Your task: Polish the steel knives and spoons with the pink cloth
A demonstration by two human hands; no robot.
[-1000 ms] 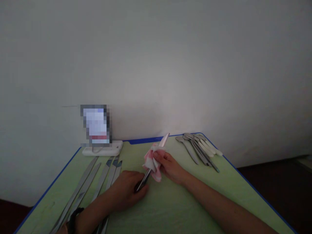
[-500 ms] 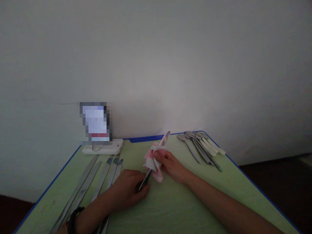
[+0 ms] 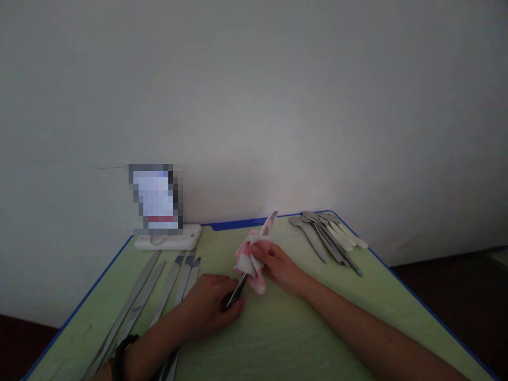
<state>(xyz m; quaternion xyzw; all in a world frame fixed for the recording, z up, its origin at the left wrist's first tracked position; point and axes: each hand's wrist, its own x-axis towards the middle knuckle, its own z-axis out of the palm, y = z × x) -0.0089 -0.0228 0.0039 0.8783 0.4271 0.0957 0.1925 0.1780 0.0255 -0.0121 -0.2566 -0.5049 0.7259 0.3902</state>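
A table knife (image 3: pixel 269 224) slants up and away over the middle of the table, its tip toward the wall. My left hand (image 3: pixel 212 307) is closed round its handle. A pink and white cloth (image 3: pixel 248 259) is wrapped about the blade's lower part, and my right hand (image 3: pixel 278 267) pinches it there, thumb on top. The cloth hides the middle of the knife. Several more table knives (image 3: pixel 148 296) lie lengthwise at the left, partly hidden under my left forearm.
Several spoons (image 3: pixel 313 238) lie in a group at the back right, some with white handles (image 3: pixel 343 236). At the back left a blurred-out phone (image 3: pixel 154 198) leans above a white power bank (image 3: pixel 169 239). The green table (image 3: pixel 301 338) has a blue edge and meets a pale wall.
Almost nothing differs. The hands, knife and cloth keep nearly the same place, and the whole view has shifted very slightly.
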